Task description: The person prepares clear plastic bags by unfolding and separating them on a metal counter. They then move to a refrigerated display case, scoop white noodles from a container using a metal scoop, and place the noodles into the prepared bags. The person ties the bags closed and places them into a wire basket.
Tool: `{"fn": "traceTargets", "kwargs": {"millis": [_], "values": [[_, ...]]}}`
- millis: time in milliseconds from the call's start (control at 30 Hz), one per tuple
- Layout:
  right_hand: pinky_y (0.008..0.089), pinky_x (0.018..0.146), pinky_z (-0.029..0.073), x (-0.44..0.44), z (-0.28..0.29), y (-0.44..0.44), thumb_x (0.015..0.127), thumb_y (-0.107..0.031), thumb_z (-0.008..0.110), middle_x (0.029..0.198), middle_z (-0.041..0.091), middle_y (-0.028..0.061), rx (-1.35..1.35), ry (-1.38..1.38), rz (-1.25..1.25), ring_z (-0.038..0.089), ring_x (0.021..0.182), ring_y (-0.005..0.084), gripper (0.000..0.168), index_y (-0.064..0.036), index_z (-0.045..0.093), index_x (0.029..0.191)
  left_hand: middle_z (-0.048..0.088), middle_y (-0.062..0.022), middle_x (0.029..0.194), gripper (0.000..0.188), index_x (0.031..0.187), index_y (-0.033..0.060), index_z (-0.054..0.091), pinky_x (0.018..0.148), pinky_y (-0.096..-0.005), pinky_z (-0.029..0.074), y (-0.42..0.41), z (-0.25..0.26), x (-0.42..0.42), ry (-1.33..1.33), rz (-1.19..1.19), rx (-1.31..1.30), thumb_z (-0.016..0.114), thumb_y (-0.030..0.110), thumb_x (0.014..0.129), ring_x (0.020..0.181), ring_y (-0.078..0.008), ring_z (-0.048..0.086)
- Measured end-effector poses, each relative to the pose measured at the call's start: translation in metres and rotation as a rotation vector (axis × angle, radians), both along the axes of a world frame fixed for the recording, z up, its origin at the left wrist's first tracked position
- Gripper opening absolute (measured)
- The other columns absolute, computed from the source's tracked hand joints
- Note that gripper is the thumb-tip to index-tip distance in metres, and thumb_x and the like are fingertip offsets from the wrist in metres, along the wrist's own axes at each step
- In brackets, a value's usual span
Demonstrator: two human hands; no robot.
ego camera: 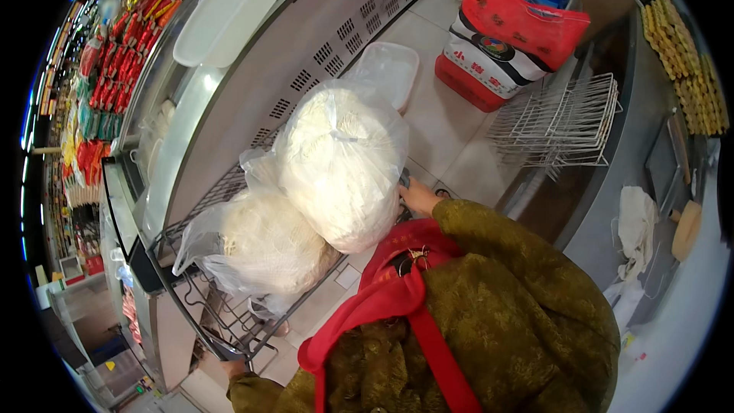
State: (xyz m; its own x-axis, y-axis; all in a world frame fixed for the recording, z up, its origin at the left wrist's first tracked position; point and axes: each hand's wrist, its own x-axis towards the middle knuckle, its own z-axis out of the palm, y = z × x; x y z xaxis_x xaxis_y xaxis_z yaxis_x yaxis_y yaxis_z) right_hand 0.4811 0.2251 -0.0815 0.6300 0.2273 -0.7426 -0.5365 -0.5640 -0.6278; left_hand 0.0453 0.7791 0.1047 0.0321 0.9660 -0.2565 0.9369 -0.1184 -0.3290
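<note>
Two large clear plastic bags of pale noodles lie in a wire shopping cart; the upper bag of noodles (344, 166) is tied at its top, and the lower bag of noodles (264, 241) leans against it. My left hand (234, 367) is on the dark corner of the cart (198, 321) at the lower left, its fingers partly hidden. My right hand (420, 197) grips a dark handle piece (405, 178) beside the upper bag. A red apron (390, 292) covers part of my brown patterned sleeves and jacket.
A metal-edged counter (189, 120) runs along the left, with a white tray (226, 14). On the tiled floor are a white tub (395, 69), a red-and-white sack (499, 46) and a white wire rack (567, 120). A steel worktop with a white cloth (636, 229) stands at the right.
</note>
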Motion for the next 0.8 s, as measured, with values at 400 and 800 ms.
{"fn": "traceTargets", "kwargs": {"millis": [400,800], "values": [[0.0437,0.089,0.042,0.034,-0.006,0.019,0.088,-0.037,0.051,0.110,0.055,0.0325,-0.068,-0.132,0.389,0.053,0.106,0.0434,0.056,0.009,0.045,0.120,0.043,-0.0240,0.131,0.081,0.138,0.0008,0.028,0.099,-0.0446,0.037,0.037,-0.037,-0.041,0.400,0.002,0.020,0.065,0.042,0.078,0.120,-0.0367,0.044],[0.0448,0.081,0.046,0.103,-0.075,0.009,0.082,-0.034,0.057,0.094,0.063,0.0240,0.148,-0.133,1.063,0.059,0.089,0.0427,0.043,-0.003,0.057,0.112,0.048,-0.0335,0.121,0.057,0.121,-0.0151,0.044,0.097,-0.0452,0.036,-0.130,-0.057,0.147,-0.605,-0.039,0.493,0.050,0.033,0.091,0.113,-0.0431,0.047]]}}
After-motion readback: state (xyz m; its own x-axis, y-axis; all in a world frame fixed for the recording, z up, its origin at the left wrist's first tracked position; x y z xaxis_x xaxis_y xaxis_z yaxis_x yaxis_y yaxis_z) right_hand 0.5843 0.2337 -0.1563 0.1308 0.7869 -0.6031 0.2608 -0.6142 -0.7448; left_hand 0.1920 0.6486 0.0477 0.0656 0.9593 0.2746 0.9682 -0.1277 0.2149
